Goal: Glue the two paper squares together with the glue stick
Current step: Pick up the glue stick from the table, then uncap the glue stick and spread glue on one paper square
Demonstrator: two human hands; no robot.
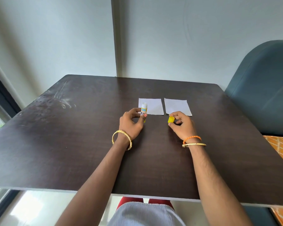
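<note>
The glue stick point(144, 110) is held upright in the left hand point(132, 123), pinched between thumb and fingers; its label is partly hidden by the grip. The yellow cap point(171, 119) is pinched in the right hand point(181, 123). Two paper squares point(151, 106) point(177, 106) lie side by side, apart, on the dark bench point(72, 136), their near edges partly covered by the hands.

Dark table point(72, 144) lies bare to the left & near side w/ open passage, while the left paper square point(153, 107) & right paper square point(178, 106) lie just apart, glue stick point(144, 110) upright at the left one's near corner.
</note>
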